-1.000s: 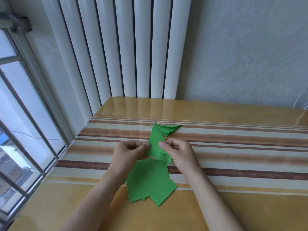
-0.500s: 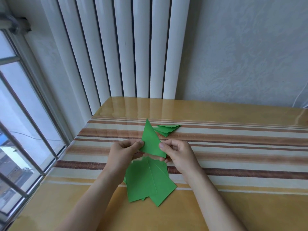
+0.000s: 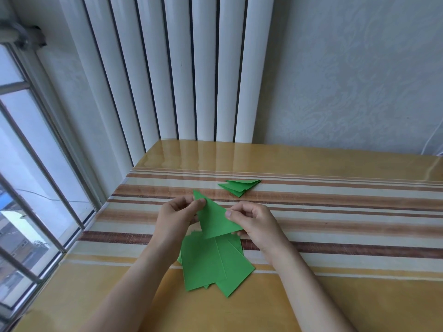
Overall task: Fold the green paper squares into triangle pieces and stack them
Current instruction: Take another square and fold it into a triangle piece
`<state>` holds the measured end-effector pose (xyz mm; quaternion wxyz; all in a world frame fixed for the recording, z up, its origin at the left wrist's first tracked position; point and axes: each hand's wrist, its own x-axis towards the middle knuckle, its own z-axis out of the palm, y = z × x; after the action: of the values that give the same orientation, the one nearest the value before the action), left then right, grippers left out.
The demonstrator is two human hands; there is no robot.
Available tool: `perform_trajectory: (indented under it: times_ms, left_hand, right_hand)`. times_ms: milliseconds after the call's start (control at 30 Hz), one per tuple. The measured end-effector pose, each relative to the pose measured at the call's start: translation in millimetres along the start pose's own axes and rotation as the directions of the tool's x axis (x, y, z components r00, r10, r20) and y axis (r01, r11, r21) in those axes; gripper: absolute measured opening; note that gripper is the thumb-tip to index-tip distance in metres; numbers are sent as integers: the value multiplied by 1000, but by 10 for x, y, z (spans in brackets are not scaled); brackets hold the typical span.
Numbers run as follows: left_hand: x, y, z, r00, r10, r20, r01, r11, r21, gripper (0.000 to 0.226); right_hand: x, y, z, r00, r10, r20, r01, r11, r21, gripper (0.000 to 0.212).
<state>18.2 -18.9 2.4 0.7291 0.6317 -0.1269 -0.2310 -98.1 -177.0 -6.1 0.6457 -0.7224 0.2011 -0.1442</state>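
Seen from above, a person sits at a striped table (image 3: 335, 212) beside a window. Both hands hold one folded green triangle (image 3: 215, 219) just above the table. The left hand (image 3: 177, 216) pinches the triangle near its upper, narrow tip between thumb and fingers; the right hand (image 3: 254, 224) pinches its right edge and lower right corner. The triangle's long axis runs from that tip, up and left, down to the wide base nearest the person. Directly below it, closer to the person, a loose pile of unfolded green squares (image 3: 211, 262) lies flat on the table. The stack of finished triangles (image 3: 239, 186) rests further away, beyond the hands and slightly right, well apart from the held piece. The right hand is the nearer one to that stack, so it seems better placed to carry the piece forward.
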Motion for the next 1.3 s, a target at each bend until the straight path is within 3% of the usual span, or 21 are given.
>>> perform_trajectory:
  times_ms: [100, 267, 467, 767, 933, 1100, 1300]
  left_hand:
    - [6, -16, -2, 999, -2, 55, -1, 999, 49, 13]
    - [-13, -65, -9, 975, -29, 222, -20, 976, 218, 18]
    - [-19, -30, 9, 994, 20, 104, -28, 997, 72, 19]
    - [-66, -43, 69, 985, 23, 174, -49, 987, 152, 27]
    - [-79, -10, 67, 992, 44, 122, -59, 991, 123, 24]
    - [-6, 19, -7, 997, 32, -67, -34, 999, -28, 16]
    - [39, -33, -32, 985, 52, -167, -48, 999, 23, 19]
  right_hand:
    - [-1, -11, -15, 1000, -21, 11, 21, 1000, -6, 13]
    - [-9, 10, 14, 992, -74, 99, 85, 990, -110, 13]
    - [0, 22, 8, 989, -86, 121, 101, 988, -119, 15]
    - [2, 52, 66, 989, -115, 92, 125, 985, -121, 15]
    - [-1, 26, 72, 986, -147, 80, 157, 978, -139, 14]
    - [-3, 12, 38, 990, -128, 59, 135, 978, -159, 18]
    - [6, 24, 23, 996, -41, -77, 34, 995, -93, 17]
